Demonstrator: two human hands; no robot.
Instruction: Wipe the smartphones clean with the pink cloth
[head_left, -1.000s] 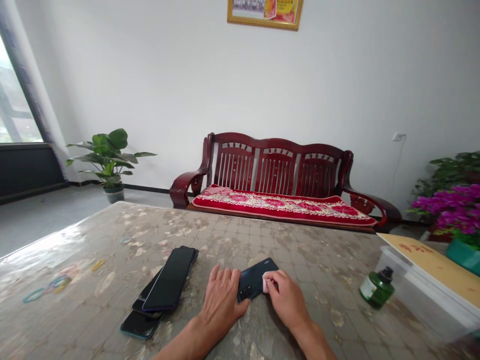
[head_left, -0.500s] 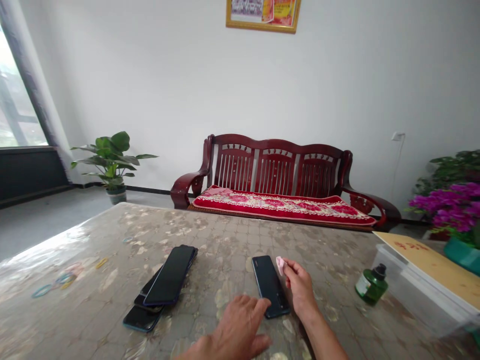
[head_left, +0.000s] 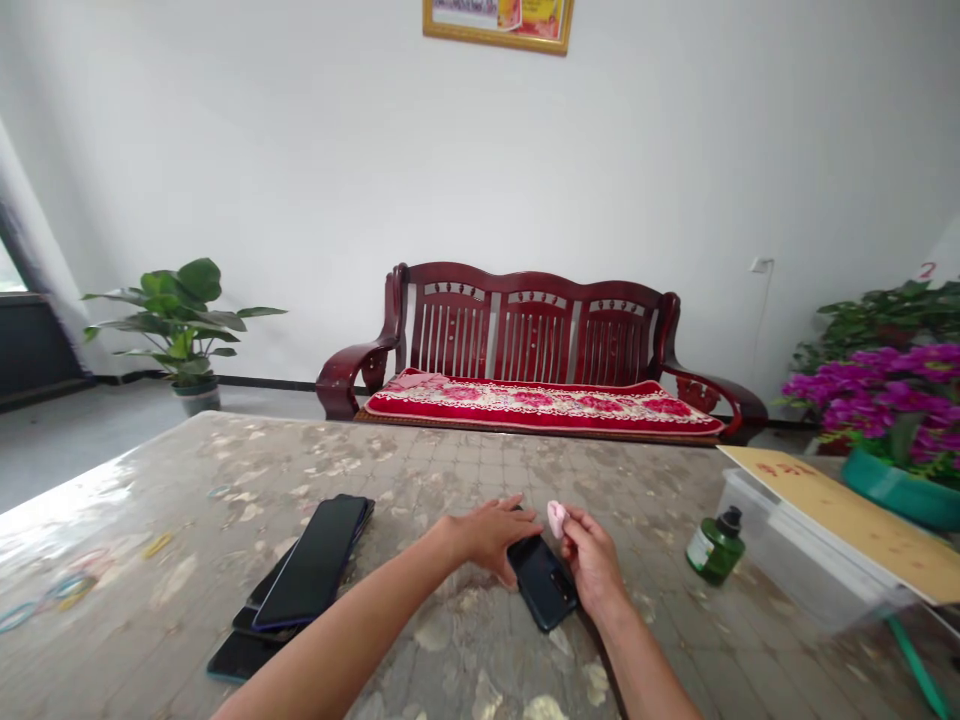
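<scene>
A dark phone (head_left: pixel 546 588) lies flat on the patterned tabletop in front of me. My left hand (head_left: pixel 491 535) rests with fingers spread over the phone's far end and covers part of it. Just right of the phone, my right hand (head_left: pixel 592 560) pinches a small pink cloth (head_left: pixel 556 519) between thumb and fingers. To the left, several dark phones are stacked unevenly, the top phone (head_left: pixel 313 565) with its screen facing up. My left forearm passes in front of the stack's near corner.
Right of my hands stand a green bottle (head_left: pixel 715 547) with a black cap and a clear plastic box (head_left: pixel 795 570) under a tan sheet (head_left: pixel 847 515). Rubber bands (head_left: pixel 64 588) lie at the left. Beyond the table (head_left: pixel 420 465) is a red wooden bench (head_left: pixel 532 325).
My left hand has moved forward from the phone's near end to its far end. My right hand keeps the pink cloth beside the phone. The view has turned slightly right.
</scene>
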